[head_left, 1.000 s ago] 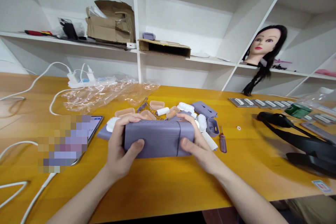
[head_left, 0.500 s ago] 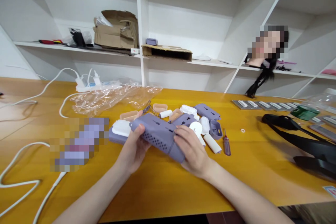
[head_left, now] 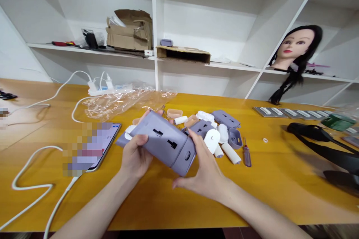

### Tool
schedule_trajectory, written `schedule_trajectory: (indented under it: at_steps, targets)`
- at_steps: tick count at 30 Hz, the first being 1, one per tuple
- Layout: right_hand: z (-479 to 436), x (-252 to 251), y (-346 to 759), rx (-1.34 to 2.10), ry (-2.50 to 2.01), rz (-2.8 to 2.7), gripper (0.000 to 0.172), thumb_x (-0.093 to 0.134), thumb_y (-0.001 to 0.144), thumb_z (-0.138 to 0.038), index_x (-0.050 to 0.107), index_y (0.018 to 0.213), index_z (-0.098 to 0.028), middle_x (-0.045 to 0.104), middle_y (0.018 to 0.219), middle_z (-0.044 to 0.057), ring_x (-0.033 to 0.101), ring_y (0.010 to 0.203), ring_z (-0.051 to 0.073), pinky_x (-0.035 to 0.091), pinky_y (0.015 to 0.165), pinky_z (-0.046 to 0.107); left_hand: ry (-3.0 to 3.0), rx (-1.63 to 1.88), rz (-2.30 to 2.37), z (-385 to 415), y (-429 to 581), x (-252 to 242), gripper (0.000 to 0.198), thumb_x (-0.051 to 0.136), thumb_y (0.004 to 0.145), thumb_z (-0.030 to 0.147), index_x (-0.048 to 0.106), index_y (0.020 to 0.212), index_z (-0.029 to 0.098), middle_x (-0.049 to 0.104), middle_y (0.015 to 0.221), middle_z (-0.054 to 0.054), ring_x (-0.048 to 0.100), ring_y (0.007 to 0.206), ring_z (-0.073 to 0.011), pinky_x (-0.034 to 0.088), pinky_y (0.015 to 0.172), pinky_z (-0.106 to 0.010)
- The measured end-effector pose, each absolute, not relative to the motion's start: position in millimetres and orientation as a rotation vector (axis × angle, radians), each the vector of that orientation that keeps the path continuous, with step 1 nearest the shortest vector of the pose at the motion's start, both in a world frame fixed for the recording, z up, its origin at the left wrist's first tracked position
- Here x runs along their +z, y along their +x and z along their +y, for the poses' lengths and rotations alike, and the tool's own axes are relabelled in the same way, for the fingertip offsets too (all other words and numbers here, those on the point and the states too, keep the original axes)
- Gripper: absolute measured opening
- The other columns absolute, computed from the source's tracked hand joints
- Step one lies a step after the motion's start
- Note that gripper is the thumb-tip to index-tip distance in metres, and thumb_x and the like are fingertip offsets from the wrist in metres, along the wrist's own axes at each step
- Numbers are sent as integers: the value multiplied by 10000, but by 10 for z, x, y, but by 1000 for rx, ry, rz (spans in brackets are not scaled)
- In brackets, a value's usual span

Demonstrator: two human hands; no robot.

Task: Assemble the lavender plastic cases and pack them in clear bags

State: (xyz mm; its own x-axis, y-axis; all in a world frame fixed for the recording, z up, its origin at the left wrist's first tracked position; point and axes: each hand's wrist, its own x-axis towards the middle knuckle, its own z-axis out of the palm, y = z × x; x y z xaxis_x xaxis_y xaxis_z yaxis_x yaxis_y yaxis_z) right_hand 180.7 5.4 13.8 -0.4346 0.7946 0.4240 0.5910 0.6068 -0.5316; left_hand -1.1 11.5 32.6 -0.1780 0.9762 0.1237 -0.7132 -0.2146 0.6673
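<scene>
I see a purple box (head_left: 165,139) in the middle, held up over the wooden table (head_left: 157,205). It lies long from 10 o'clock to 4 o'clock, and the end with the oval hole (head_left: 187,155) points to 4. It looks like smooth plastic, with two black slots (head_left: 172,144). My left hand (head_left: 137,157) holds it, thumb on top. My right hand (head_left: 206,175) is wide around the 4 o'clock end; I can't tell if it touches. A screwdriver (head_left: 246,156) lies at 3 o'clock. Half a second ago, the dotted side showed; now the slots face me more.
</scene>
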Motion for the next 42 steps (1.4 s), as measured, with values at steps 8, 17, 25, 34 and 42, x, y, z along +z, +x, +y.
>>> schedule_trajectory:
  at_steps: [8,17,25,34,42]
  targets:
    - [20,80,1757,361,-1118,-2137,1043,777,585,-360,130,1396,-254,377,1387,168,362,1305,341,382,1011,551,715,1727,638,91,6,363,630,521,563,166,541,1189,241,693,1038,-26,641,978,-280,545,802,-400]
    - [16,72,1740,386,-1015,-2104,944,758,597,-289,181,1342,-240,398,1274,140,426,1223,293,399,1004,498,740,1746,625,49,-7,330,631,530,511,154,572,1134,244,696,1008,-18,626,1003,-299,547,792,-408]
    - [-6,79,1736,371,-1017,-2069,944,754,597,-289,163,1331,-232,361,1215,132,438,1178,298,407,988,499,790,1740,672,16,71,353,579,530,490,179,591,1057,279,700,964,-1,608,1031,-308,548,783,-415]
    - [-29,48,1725,192,-1055,-2119,972,738,602,-296,127,1351,-191,338,1140,135,454,1093,310,466,913,497,699,1663,636,3,55,261,548,499,477,166,613,1007,244,703,943,-15,617,1011,-312,553,778,-420]
    - [-55,25,1721,104,-1011,-2107,994,727,600,-303,110,1372,-195,346,1110,133,450,1066,313,479,880,503,722,1670,588,-13,76,265,619,444,425,165,615,1015,240,703,946,-24,607,1008,-328,556,739,-434]
